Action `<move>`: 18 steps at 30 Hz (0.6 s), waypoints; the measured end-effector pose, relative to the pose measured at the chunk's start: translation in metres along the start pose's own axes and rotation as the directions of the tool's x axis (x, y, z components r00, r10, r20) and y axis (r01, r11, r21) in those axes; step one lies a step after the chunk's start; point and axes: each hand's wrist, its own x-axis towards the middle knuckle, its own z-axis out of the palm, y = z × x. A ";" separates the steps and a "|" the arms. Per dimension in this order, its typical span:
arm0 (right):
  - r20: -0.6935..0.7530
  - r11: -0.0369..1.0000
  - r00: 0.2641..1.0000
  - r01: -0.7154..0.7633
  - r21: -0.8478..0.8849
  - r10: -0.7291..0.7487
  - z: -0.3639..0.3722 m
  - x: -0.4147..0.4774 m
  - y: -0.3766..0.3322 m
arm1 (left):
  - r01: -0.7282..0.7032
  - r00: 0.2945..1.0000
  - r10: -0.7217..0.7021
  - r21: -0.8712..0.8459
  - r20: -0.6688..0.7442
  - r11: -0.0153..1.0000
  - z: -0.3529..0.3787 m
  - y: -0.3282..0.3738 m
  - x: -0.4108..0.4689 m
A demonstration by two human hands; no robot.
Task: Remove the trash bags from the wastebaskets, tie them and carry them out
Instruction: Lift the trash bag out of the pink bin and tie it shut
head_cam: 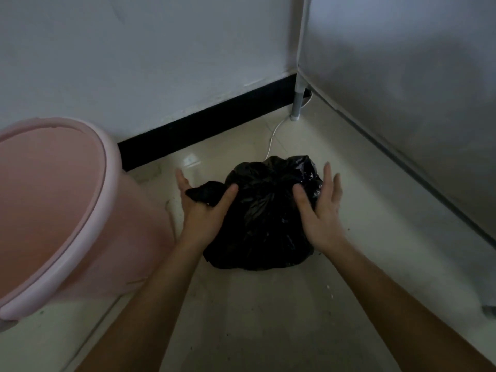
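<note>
The black trash bag sits on the pale floor directly between the two hands, out of the wastebasket. It is a glossy, crumpled, rounded lump, gathered at the top into a bunched knot on the side away from the wrists.

A twisted flap of the plastic sticks out sideways from the bag. It lies across the left hand, in the crook between thumb and fingers. The left thumb points up against the bag's side, and one fingertip shows straight beyond the flap. The other fingers are hidden under the plastic, so I cannot tell whether this hand is pinching the flap or only carrying it.

The right hand is spread, fingers straight and apart, cupped along the bag's other side. Its thumb touches the plastic, and it holds nothing.

Outside the left hand stands a pink wastebasket with a wide rim, no liner visible inside it. Beyond the fingertips a black baseboard runs along the foot of the white wall. A thin white cord trails from behind the bag toward a metal leg. Outside the right hand stands a grey panel.
</note>
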 end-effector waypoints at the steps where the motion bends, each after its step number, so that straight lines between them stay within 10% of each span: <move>1: 0.022 0.995 0.996 0.086 -0.059 -0.085 0.003 0.000 0.001 | -0.078 0.993 0.086 0.097 -0.082 0.992 0.002 -0.005 0.002; 5: 0.112 0.954 0.978 0.197 -0.226 -0.176 0.013 0.007 0.007 | -0.253 0.901 0.378 0.451 -0.213 0.856 0.003 -0.020 0.010; 8: 0.136 0.922 0.975 0.213 -0.324 -0.177 0.018 0.010 0.016 | -0.456 0.826 0.564 0.560 -0.024 0.691 0.012 -0.026 0.013; 12: 0.149 0.865 0.959 0.281 -0.417 -0.240 0.024 0.012 0.030 | -0.545 0.830 0.495 0.555 0.255 0.628 0.030 -0.045 0.016; 18: 0.116 0.776 0.930 0.355 -0.521 -0.348 0.034 0.013 0.041 | -0.619 0.771 0.556 0.570 0.311 0.541 0.037 -0.060 0.022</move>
